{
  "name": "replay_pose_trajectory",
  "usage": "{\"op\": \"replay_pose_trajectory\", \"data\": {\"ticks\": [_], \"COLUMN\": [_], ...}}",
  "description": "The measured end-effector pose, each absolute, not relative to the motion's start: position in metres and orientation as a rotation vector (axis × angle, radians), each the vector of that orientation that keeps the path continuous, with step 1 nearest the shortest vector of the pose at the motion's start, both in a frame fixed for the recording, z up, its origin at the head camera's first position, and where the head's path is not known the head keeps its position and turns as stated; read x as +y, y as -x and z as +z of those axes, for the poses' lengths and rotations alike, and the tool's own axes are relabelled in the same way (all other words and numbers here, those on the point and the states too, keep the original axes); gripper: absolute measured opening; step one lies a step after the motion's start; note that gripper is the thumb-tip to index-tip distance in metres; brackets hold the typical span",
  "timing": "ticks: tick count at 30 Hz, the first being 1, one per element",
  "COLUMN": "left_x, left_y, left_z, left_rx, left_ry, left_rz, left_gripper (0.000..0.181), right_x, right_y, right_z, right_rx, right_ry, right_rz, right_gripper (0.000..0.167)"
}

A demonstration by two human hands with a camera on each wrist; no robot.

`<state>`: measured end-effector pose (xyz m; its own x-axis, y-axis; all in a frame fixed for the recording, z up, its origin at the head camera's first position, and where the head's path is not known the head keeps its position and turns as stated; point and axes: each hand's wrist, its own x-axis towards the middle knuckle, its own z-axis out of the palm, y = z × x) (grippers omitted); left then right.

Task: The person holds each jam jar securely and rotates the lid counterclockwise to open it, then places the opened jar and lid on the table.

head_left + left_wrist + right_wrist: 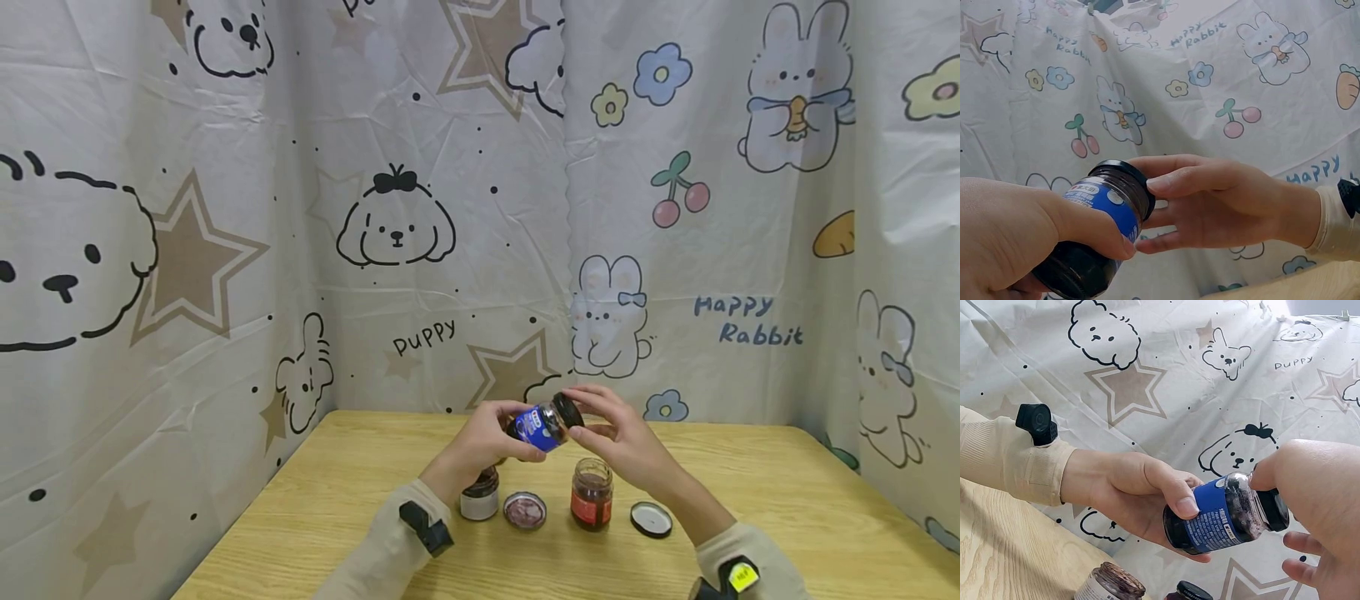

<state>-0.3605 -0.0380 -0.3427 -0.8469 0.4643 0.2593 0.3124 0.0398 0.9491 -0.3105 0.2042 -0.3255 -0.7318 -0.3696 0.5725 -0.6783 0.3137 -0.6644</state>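
Observation:
My left hand (483,437) grips a glass jar (537,427) with a blue label and dark contents, its thumb lying along the label. The jar is tilted, raised above the table, with its black lid (567,410) pointing up and to the right. On that lid are the thumb and index finger of my right hand (618,431), which pinch its rim from both sides. In the left wrist view the lid (1124,170) sits on the jar's mouth. Through the right wrist view, dark contents show inside the glass of the jar (1219,515).
Below the hands, a white-labelled jar (480,502) and an uncapped red-labelled jar (592,500) stand on the wooden table (750,483). A stained lid (525,510) and a white-lined lid (651,520) lie beside them. Another black-lidded jar (1192,590) shows partly. Printed curtains (465,208) enclose the table.

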Motion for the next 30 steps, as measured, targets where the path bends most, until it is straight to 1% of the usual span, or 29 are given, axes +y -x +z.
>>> {"op": "replay_pose_trajectory", "data": {"ticks": [6,13,15,20,24,27,30], "left_x": [-0.0385,-0.0379,-0.0376,-0.0365,-0.0364,-0.0365,-0.0367], "left_y": [0.3599,0.3597,0.3594,0.3585,0.3582,0.3586,0.3592], "left_z": [-0.3423,-0.3422,-0.342,-0.342,-0.3422,-0.3427,-0.3435], "left_rx": [2.172,2.188,2.179,2.149,2.13,2.121,2.12], "left_ry": [-0.816,-0.808,-0.819,-0.861,-0.894,-0.911,-0.915], "left_rz": [1.933,1.926,1.93,1.933,1.932,1.928,1.925], "left_gripper": [0.061,0.06,0.059,0.059,0.058,0.058,0.058], "right_x": [0.2042,0.2031,0.2029,0.2024,0.2023,0.203,0.2036], "right_y": [0.3083,0.3089,0.3088,0.31,0.3123,0.3126,0.3119], "right_z": [-0.3249,-0.3242,-0.3244,-0.3253,-0.3261,-0.3266,-0.3267], "right_rx": [-2.305,-2.273,-2.262,-2.239,-2.208,-2.192,-2.196], "right_ry": [-0.91,-0.977,-0.994,-0.996,-0.998,-1.008,-1.011], "right_rz": [1.35,1.356,1.355,1.367,1.391,1.392,1.376], "right_gripper": [0.048,0.052,0.05,0.038,0.032,0.032,0.036]}}
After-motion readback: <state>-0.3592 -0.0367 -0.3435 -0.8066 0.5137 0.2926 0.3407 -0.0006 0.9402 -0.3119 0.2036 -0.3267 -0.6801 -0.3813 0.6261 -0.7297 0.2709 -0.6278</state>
